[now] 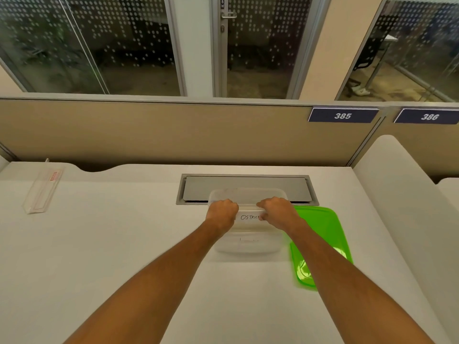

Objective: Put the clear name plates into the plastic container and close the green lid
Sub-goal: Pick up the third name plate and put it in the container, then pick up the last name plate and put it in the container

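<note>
An open clear plastic container [248, 248] sits at the desk's centre. Over it, my left hand [221, 211] and my right hand [277, 211] each grip one end of a clear name plate [249, 217] with a handwritten paper label reading "OSTRICH". The plate is held level above the container's opening. Another labelled plate seems to lie inside the container, faintly visible. The green lid [320, 242] lies flat on the desk just right of the container, partly under my right forearm. A second clear name plate [42, 191] with a red label lies at the far left of the desk.
A grey cable hatch [246, 188] is set into the white desk [124, 244] right behind the container. A beige partition [173, 130] closes off the back, with number signs 385 [342, 115] and 386 [429, 116]. A white divider [402, 194] borders the right side.
</note>
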